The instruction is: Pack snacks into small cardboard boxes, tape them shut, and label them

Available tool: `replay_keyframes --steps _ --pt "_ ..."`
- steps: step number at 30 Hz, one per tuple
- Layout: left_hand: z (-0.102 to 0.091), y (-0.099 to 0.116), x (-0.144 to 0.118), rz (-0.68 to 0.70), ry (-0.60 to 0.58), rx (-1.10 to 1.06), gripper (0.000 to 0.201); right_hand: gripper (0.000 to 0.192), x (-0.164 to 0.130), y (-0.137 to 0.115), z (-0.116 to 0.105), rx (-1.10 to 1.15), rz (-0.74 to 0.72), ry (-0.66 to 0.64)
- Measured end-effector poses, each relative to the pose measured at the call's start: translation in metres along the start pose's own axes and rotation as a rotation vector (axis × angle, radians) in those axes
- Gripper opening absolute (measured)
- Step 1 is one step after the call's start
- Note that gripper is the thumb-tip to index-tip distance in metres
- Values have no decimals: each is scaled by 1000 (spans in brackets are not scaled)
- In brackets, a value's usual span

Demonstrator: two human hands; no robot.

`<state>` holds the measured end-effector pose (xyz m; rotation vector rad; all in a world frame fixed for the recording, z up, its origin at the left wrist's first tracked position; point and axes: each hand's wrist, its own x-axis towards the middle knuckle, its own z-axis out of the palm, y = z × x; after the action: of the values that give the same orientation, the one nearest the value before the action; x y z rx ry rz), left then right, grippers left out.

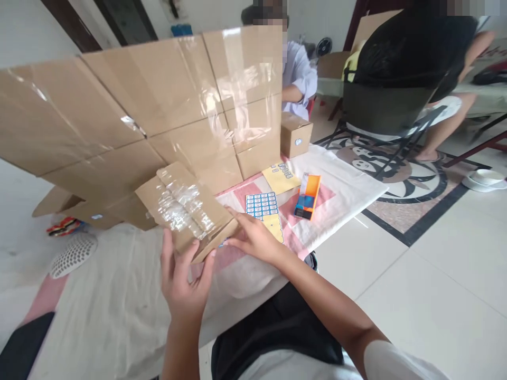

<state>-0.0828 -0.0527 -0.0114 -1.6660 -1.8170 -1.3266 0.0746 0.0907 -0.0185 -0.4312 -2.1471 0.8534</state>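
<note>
Matt brown cardboard box under left hand with crinkled glossy clear tape; matt white cloth beneath; glossy sticker sheet by right hand.
</note>
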Motion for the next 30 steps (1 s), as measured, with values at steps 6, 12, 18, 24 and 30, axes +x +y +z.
replay_keyframes --steps 6,12,18,24,30 --pt "93 135 127 565 -5 -254 38 59 -28 9 -179 -190 63 550" --pt "237 256 188 464 -621 -216 39 101 -70 107 -329 -260 219 526" --pt "211 213 164 349 -882 -312 29 55 -84 165 -372 -605 663 68" --pt "93 77 96 -408 -735 -329 34 28 27 203 -367 -706 795 -27" --pt "10 0 19 -765 -305 -152 44 53 87 212 -307 -709 791 100"
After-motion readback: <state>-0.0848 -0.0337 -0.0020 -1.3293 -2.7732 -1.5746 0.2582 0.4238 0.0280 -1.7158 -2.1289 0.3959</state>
